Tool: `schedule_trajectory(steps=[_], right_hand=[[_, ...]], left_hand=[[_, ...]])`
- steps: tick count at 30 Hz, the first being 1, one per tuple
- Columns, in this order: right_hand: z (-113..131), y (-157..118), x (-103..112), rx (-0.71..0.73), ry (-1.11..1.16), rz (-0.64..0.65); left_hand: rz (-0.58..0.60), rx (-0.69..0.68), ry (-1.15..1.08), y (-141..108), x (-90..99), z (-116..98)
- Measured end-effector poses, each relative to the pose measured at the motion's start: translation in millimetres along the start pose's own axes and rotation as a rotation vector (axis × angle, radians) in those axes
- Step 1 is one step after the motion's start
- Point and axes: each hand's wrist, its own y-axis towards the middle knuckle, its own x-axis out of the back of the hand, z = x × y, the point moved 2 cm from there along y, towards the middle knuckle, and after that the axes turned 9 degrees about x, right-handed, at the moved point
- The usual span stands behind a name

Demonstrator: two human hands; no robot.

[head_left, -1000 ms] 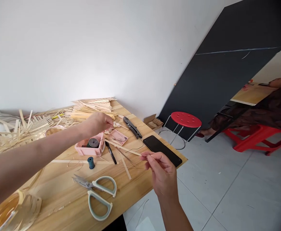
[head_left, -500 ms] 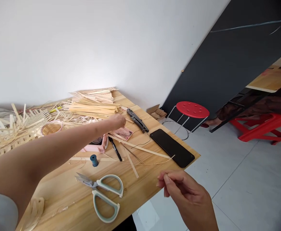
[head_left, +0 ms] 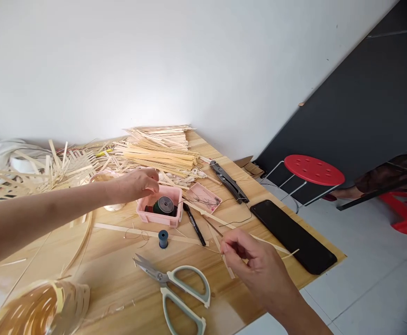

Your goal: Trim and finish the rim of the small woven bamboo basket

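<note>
"Left hand [head_left: 133, 184], what's its pose?"

"Arm outstretched, fingers curled at the pink plastic box [head_left: 159, 216]; whether they hold anything, I can't tell."

"Right hand [head_left: 255, 263]?"

"Right of that box, pinching a thin strand [head_left: 213, 250] between its fingertips."

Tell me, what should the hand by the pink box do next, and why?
I think the left hand should lift the dark spool out of the pink box. That hand is right at the box's rim, and the spool sits inside, within easy reach. The right hand's fingers seem busy pinching something thin.
</note>
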Motion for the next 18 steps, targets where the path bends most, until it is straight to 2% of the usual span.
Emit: schedule_trajectory(steps=[4,9,14,18], right_hand=[[6.1,9.8,-13.5,0.124,-0.145,0.192],[11.6,12.2,-27.4,0.162,-0.263,0.384],[9.9,12.1,-38.2,0.231,-0.29,0.507],[9.2,12.5,-44.1,0.304,-0.307,0.527]], left_hand=[[0.195,-0.144,0.089,14.1,-20.0,-0.9],[0.278,-0.1,0.097,23.1,-37.5,6.0],[0.219,-0.049,0.196,29.6,-29.8,9.8],[0.164,-0.083,0.109,30.9,-15.7,3.5]])
